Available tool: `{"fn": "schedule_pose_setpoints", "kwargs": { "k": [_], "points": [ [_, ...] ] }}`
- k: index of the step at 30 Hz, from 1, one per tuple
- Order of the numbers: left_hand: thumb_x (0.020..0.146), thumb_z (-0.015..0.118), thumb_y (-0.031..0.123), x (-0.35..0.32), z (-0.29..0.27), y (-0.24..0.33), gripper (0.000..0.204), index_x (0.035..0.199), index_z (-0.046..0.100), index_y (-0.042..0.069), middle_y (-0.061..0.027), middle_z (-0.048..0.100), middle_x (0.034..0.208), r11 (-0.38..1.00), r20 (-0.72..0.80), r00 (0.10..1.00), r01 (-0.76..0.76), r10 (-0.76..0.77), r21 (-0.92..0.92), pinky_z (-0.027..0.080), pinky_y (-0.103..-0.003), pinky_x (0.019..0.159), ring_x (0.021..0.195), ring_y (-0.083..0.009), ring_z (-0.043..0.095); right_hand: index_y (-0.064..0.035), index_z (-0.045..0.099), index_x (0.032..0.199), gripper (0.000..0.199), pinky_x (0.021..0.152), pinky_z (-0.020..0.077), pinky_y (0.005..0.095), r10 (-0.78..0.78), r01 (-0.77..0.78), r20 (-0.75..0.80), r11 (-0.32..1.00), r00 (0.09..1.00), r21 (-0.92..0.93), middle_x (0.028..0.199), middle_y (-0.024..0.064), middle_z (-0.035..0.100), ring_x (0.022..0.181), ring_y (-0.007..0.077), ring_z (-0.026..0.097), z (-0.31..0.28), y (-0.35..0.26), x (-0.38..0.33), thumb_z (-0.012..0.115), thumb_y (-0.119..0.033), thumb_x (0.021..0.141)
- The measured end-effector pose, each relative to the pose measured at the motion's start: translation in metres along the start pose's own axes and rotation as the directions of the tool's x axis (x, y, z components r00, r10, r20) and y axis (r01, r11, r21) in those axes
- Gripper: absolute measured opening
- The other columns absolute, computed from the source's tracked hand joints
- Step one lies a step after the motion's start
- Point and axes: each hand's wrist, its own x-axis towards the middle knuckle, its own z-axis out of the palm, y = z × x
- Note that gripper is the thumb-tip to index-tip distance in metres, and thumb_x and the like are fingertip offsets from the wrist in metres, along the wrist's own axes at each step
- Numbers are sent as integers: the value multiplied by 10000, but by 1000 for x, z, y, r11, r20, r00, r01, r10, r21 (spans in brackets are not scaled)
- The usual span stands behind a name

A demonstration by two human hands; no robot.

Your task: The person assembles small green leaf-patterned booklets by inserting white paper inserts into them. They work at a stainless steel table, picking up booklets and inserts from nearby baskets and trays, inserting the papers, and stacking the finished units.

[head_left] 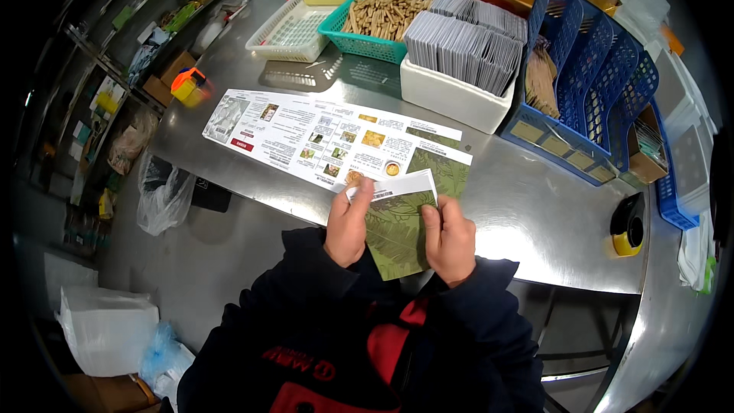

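Between my two hands is a folded leaflet (399,233) with a green leaf pattern and a white top edge, tilted at the near table edge. My left hand (349,223) pinches its upper left side, thumb on top. My right hand (449,241) grips the right side, with the thumb on the green face and the fingers behind. Just beyond lie long unfolded printed sheets (306,134), overlapping flat on the table, with small pictures, text and green end panels (440,170). The undersides of the leaflet and my hidden fingertips cannot be seen.
On the metal table (527,222) stand a white basket (287,38), a teal basket (367,43) of small brown pieces, a white box (451,99) packed with grey-white folded papers, and blue file racks (569,138). A tape roll (628,222) sits right; a yellow-orange dispenser (189,86) left.
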Motion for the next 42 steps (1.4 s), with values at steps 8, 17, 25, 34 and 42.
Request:
{"fn": "schedule_pose_setpoints", "kwargs": {
  "k": [8,17,25,34,42],
  "points": [
    [1216,471,353,-3,15,-9,504,1264,697,-94,-84,749,1127,963,-126,976,-148,180,224,524,-301,931,1008,-137,653,-11,661,1117,169,643,513,399,153,-163,90,981,984,109,767,182,682,688,321,669,0,3,-6,611,-170,1136],
    [1229,434,300,-4,-3,-26,444,1071,678,-35,-18,636,906,901,123,988,-132,88,414,469,-302,799,860,-95,522,26,662,1070,229,736,533,388,152,-145,-35,977,988,155,823,182,709,741,237,666,-11,26,-19,578,-175,1140],
    [818,919,296,38,-30,42,690,1418,656,78,-148,618,1524,-96,792,608,-786,57,611,484,-501,1140,1429,-402,564,35,673,1070,362,752,511,381,189,-234,-176,928,966,-288,862,175,691,776,269,638,-157,116,26,548,-288,1174],
    [940,817,346,51,-38,7,472,1345,694,137,-53,639,1520,-243,786,606,-786,-120,569,511,-470,1105,1449,-282,590,38,674,1367,383,994,552,433,-5,-195,-256,633,967,-749,1222,259,763,1129,453,721,-175,102,17,633,-255,1123],
    [974,739,77,33,-27,28,198,1159,766,11,-136,819,1061,4,550,785,-575,286,818,639,-385,748,949,-326,811,88,702,1285,344,1006,580,403,84,-88,90,995,992,36,1320,245,731,1206,310,713,-118,-11,-23,482,-138,1147]
  ]
}}
